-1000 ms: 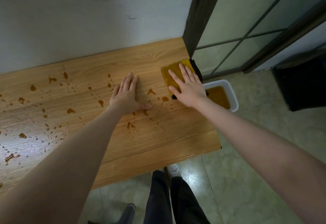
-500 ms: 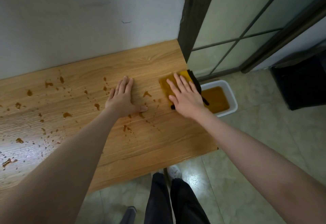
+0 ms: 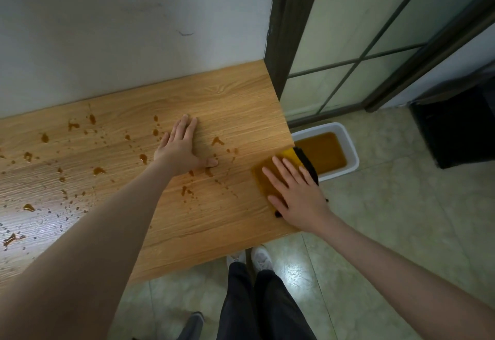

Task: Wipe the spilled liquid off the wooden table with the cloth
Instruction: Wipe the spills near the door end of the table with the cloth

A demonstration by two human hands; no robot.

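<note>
While 1 cloth [image 3: 270, 176] under rt hand [image 3: 297, 195], 1 tub [image 3: 348, 147] beside.

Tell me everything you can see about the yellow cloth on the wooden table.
The yellow cloth lies flat at the right edge of the wooden table, looking damp and brownish. A black part hangs over the edge above a white tub of brown liquid. The right hand presses on it with straight fingers.

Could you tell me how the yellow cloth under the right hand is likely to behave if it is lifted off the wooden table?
The yellow cloth with a dark backing lies flat under the right hand, so it probably droops when lifted. Its brown staining suggests it is soaked, so likely heavy and dripping. It sits at the edge of the wooden table, so a push might slide it off.
</note>
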